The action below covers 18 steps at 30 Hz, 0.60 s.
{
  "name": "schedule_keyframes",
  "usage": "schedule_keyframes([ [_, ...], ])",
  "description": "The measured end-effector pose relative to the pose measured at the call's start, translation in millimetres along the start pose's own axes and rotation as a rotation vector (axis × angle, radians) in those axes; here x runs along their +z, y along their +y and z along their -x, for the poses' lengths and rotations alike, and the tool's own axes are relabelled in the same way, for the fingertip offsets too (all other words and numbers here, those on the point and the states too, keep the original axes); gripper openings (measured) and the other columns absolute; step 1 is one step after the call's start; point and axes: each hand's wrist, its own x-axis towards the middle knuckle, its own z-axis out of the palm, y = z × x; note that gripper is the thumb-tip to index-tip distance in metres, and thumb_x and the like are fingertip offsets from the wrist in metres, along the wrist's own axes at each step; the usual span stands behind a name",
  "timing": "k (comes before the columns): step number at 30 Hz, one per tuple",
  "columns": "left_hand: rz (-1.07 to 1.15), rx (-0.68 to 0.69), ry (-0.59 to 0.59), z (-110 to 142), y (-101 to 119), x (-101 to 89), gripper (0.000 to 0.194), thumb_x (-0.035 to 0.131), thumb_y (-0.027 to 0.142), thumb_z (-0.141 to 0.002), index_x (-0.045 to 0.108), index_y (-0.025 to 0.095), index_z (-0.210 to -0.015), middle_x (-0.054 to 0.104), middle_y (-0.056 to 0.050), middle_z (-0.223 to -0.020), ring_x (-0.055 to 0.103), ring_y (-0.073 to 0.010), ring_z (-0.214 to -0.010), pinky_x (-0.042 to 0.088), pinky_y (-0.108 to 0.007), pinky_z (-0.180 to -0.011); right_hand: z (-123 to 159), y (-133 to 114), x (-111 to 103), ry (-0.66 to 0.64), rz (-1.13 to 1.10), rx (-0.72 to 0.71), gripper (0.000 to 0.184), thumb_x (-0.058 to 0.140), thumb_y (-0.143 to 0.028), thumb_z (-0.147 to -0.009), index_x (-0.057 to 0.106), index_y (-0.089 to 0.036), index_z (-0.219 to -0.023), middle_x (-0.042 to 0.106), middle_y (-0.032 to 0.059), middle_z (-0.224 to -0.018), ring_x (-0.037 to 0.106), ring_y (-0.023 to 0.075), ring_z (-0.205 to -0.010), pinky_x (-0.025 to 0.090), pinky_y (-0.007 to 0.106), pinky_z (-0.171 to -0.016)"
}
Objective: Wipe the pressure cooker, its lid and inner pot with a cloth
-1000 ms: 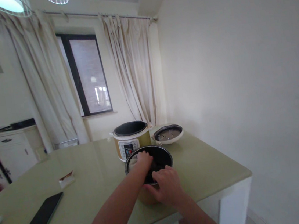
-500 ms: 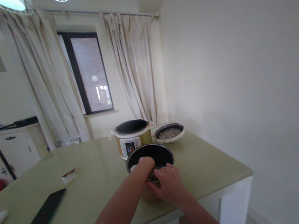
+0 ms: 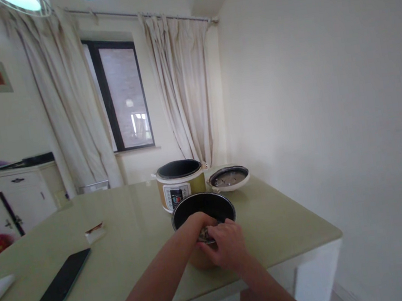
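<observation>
Here, dark pot (image 3: 191, 206) directly against the fingers (image 3: 230, 226) (the right hand's).

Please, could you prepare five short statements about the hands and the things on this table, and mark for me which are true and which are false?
1. The left hand reaches into the pot. True.
2. The right hand is on the lid. False: it is at the pot's near rim.
3. The cooker stands behind the pot, as the camera sees it. True.
4. The lid covers the cooker. False: it lies beside the open cooker.
5. A dark flat object lies to the left of the pot. True.
</observation>
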Motion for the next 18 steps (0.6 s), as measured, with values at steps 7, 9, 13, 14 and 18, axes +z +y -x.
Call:
schedule_keyframes([
  [7,-0.072,-0.039,0.14,15.3,19.2,-3.8,0.036,0.065,0.038,-0.1,0.066,0.017,-0.129,0.067,-0.011,-0.132,0.067,-0.0276,-0.116,0.058,-0.048,-0.098,0.6,0.1,-1.3,-0.009,0.033,-0.006,0.039,0.064,-0.056,-0.09,0.063,-0.021,-0.075,0.071,0.0044,-0.069,0.061,0.0193,-0.066,0.027,0.036,-0.075],
  [9,-0.135,-0.043,0.257,20.4,22.5,-4.2,0.034,0.061,0.033,-0.1,0.068,0.017,-0.129,0.066,-0.014,-0.137,0.063,-0.0326,-0.125,0.054,-0.051,-0.103,0.3,0.2,-1.3,-0.004,0.04,-0.01,0.04,0.064,-0.057,-0.09,0.062,-0.021,-0.073,0.071,0.0043,-0.068,0.06,0.0191,-0.065,0.027,0.036,-0.074],
  [13,-0.235,-0.09,0.47,28.4,20.6,-0.2,0.056,0.052,0.024,-0.098,0.049,0.019,-0.153,0.041,-0.022,-0.163,0.041,-0.0412,-0.148,0.048,-0.058,-0.109,0.2,0.6,-0.2,0.007,0.037,-0.018,0.038,0.064,-0.056,-0.089,0.061,-0.021,-0.073,0.07,0.0035,-0.066,0.059,0.0183,-0.063,0.027,0.036,-0.073],
  [14,-0.25,-0.106,0.496,29.5,19.1,1.6,0.061,0.05,0.023,-0.098,0.042,0.02,-0.158,0.035,-0.023,-0.166,0.039,-0.0426,-0.149,0.048,-0.059,-0.107,0.3,0.7,0.2,0.011,0.035,-0.018,0.038,0.064,-0.055,-0.089,0.061,-0.021,-0.073,0.07,0.0033,-0.066,0.059,0.0182,-0.063,0.026,0.036,-0.073],
  [18,-0.31,-0.12,0.526,31.6,15.2,6.3,0.065,0.047,0.023,-0.099,0.034,0.028,-0.163,0.026,-0.02,-0.171,0.041,-0.0452,-0.146,0.052,-0.058,-0.101,1.2,1.4,2.5,0.032,0.031,-0.029,0.039,0.064,-0.055,-0.089,0.06,-0.021,-0.072,0.069,0.0035,-0.066,0.058,0.0178,-0.062,0.026,0.036,-0.072],
])
